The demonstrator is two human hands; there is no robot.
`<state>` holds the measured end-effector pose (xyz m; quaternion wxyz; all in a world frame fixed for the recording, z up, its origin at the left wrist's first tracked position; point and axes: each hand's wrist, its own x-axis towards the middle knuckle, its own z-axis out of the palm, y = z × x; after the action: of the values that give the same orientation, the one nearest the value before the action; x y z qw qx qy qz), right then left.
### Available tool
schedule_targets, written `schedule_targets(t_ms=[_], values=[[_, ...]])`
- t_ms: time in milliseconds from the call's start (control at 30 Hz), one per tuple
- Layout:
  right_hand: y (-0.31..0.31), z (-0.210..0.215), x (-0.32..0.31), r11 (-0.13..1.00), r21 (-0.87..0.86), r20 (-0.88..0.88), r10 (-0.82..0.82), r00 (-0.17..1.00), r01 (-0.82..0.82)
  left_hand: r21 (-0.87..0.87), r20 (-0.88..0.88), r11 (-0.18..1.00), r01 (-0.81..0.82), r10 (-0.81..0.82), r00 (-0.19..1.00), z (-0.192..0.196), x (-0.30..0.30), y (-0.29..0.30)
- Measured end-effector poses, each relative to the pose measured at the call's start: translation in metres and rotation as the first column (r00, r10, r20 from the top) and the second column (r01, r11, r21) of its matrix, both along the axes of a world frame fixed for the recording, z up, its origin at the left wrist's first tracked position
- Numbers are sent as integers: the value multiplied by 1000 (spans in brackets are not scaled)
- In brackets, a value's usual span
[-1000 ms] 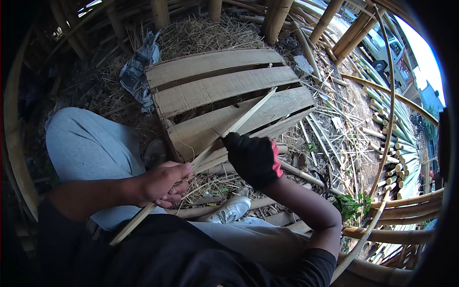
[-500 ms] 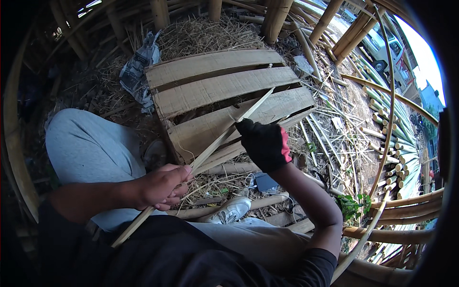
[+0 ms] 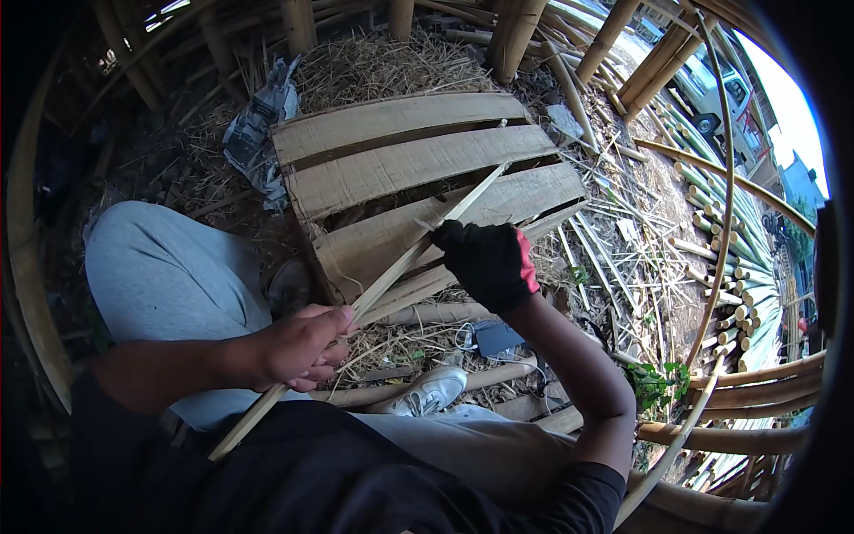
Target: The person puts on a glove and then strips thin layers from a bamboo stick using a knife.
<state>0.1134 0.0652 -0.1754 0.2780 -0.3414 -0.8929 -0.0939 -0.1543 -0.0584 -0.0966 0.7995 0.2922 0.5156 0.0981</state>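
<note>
A long pale bamboo strip (image 3: 389,276) runs slantwise from beside my waist up over a low slatted wooden bench (image 3: 414,167). My bare left hand (image 3: 307,349) is wrapped round the strip at its lower part. Farther up, my right hand (image 3: 487,265), in a black glove with red at the wrist, is closed against the strip's right side. Whatever its fingers hold is hidden by the glove. A thin sliver (image 3: 424,224) juts out from the strip's left side by the gloved fingertips. The strip's far end rests over the bench's slats.
Crumpled newspaper (image 3: 260,133) lies left of the bench, with a heap of shavings (image 3: 391,67) behind it. A dark rectangular device (image 3: 498,338) with a white cable sits near my shoe (image 3: 434,392). Stacked bamboo poles (image 3: 743,294) and a bent pole (image 3: 729,178) are at the right.
My right hand has slid slightly down and left along the strip, toward my left hand. The sliver by its fingertips shifted the same way. My left hand stays in place.
</note>
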Motion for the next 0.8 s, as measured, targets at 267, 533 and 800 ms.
schedule_targets(t_ms=[267, 533, 800], values=[[-7, 4, 8, 998, -31, 133, -45, 990, 50, 10, -13, 1000, 12, -12, 1000, 1, 2, -2], [-12, 6, -2, 1000, 13, 22, -26, 999, 26, -7, -47, 1000, -10, 9, 999, 8, 0, -4], [-20, 14, -3, 998, -55, 162, 28, 986, -20, -10, -48, 1000, 6, -6, 999, 8, -2, 0]])
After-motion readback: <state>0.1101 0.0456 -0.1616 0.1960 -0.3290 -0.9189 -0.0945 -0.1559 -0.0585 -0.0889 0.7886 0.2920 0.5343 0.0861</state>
